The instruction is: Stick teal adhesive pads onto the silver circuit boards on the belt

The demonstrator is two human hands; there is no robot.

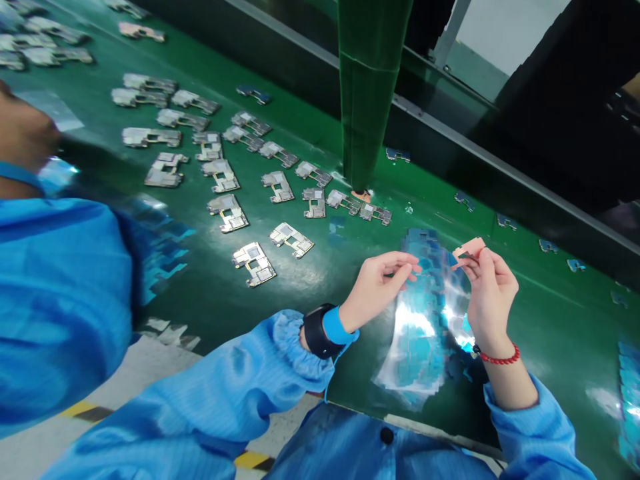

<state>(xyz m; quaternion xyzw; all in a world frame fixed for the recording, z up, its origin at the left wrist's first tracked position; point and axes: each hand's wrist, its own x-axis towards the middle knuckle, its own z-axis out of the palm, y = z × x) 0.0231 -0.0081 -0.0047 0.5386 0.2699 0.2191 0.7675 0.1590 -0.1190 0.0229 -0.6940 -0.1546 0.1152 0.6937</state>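
Between the thumb and fingers of my right hand point(490, 287) is a thin pink cut-out piece point(469, 251), raised over the table. My left hand point(380, 283) is closed in a loose pinch, its fingertips at the upper part of a stack of clear and blue film sheets point(420, 333). Whether anything small is between those fingertips I cannot make out. The stack lies on the green tabletop point(310, 313) between my hands, with a shiny loose film point(457, 313) beside my right hand.
Several circuit boards point(254, 263) are spread to the left. A green post point(370, 100) rises from the table. Small blue pieces point(506, 221) line the back edge. A co-worker's blue sleeve point(60, 287) is at the left, near more blue film point(163, 260). Another film stack point(630, 393) lies far right.
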